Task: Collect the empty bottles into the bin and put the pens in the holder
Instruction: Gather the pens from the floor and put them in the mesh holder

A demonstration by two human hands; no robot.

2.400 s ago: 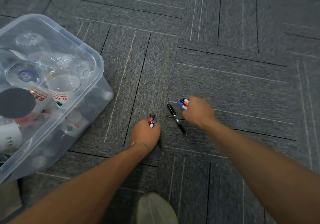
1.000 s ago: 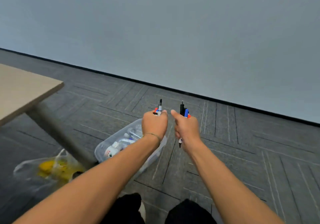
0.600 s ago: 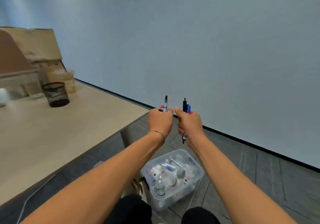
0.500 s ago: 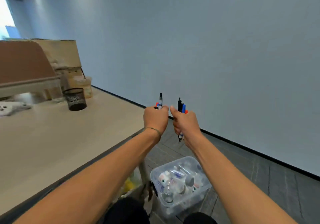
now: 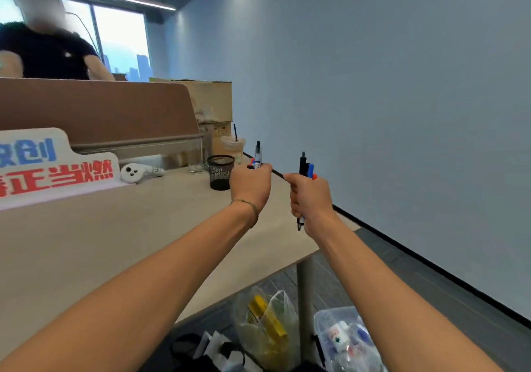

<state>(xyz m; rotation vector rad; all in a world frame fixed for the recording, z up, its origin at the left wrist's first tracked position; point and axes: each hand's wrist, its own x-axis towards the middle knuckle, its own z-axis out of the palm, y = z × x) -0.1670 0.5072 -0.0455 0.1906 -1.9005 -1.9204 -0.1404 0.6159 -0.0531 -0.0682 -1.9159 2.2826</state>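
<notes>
Both fists have risen from the carpet to desk height, the left hand (image 5: pixel 250 185) gripping a few pens (image 5: pixel 257 155) and the right hand (image 5: pixel 309 199) gripping its own bundle (image 5: pixel 305 166). With the mesh holder (image 5: pixel 220 172) at ten o'clock of the left hand and the bin (image 5: pixel 343 340) of bottles down at five o'clock, dropping a whole bunch at once could snag the rim, tip the light holder or scatter pens over the desk (image 5: pixel 120 236).

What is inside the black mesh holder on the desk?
The black mesh holder looks empty through its open top; its bottom is too dark to check. Both hands' pens are outside.
</notes>
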